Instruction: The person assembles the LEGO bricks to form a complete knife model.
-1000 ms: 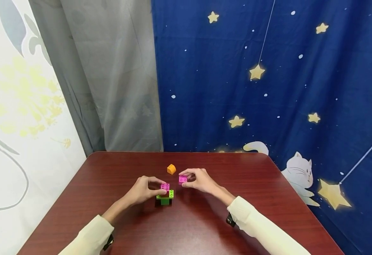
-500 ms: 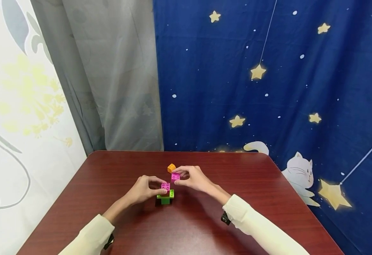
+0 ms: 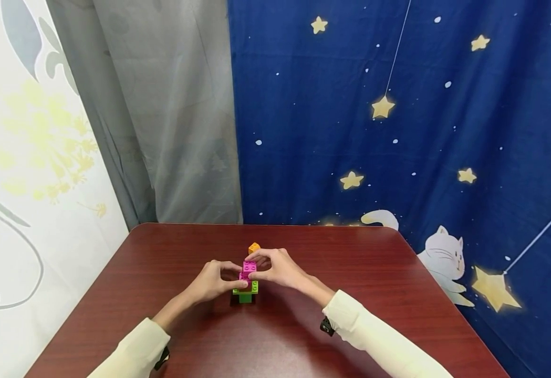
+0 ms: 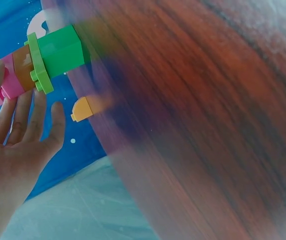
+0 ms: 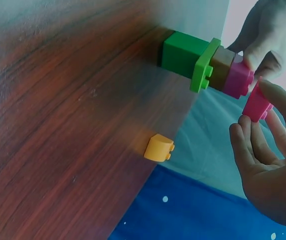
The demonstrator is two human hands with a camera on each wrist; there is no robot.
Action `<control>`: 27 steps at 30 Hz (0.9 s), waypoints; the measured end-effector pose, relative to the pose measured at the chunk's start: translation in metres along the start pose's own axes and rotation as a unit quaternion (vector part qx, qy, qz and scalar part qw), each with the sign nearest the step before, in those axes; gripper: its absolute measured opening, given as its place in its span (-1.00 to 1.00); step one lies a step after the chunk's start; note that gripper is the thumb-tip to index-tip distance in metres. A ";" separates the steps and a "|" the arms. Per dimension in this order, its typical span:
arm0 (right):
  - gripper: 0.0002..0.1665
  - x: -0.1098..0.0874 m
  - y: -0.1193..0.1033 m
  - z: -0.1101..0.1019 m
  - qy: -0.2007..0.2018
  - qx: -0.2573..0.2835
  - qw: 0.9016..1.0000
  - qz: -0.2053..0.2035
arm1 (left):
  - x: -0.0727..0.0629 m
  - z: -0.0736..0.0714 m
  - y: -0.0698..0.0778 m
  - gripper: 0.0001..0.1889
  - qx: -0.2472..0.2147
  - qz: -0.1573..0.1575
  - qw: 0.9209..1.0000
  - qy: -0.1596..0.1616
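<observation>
Your left hand grips the stack at its top pink brick; your right hand pinches the loose pink brick just above it (touching or not, I can't tell). These bricks look light, stiff, slightly slick and hardly fragile: hold the loose one by opposite side walls, clear of studs and underside.

Counting two pink bricks, one brown brick, one lime plate, one green block. Also spotting just one orange brick, two hands, two cream sleeves and one table.
</observation>
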State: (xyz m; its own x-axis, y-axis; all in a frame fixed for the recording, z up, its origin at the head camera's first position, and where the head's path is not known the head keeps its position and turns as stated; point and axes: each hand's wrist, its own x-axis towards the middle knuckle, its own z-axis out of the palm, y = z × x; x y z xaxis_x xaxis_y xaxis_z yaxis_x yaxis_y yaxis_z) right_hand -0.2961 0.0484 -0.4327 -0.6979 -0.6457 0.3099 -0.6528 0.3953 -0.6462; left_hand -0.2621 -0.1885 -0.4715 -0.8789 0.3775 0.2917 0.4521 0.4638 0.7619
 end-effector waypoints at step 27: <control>-0.59 -0.007 0.003 0.019 0.013 0.072 0.997 0.000 | 0.002 -0.005 0.002 -0.63 0.035 -0.007 0.999 -0.016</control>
State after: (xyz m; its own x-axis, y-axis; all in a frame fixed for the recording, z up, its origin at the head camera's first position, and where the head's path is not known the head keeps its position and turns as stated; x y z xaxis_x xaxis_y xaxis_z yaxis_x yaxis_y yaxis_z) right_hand -0.2875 0.0410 -0.4500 -0.7071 -0.6270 0.3271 -0.6051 0.2970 -0.7387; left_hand -0.2640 -0.1906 -0.4668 -0.8804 0.3959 0.2612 0.4500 0.5234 0.7235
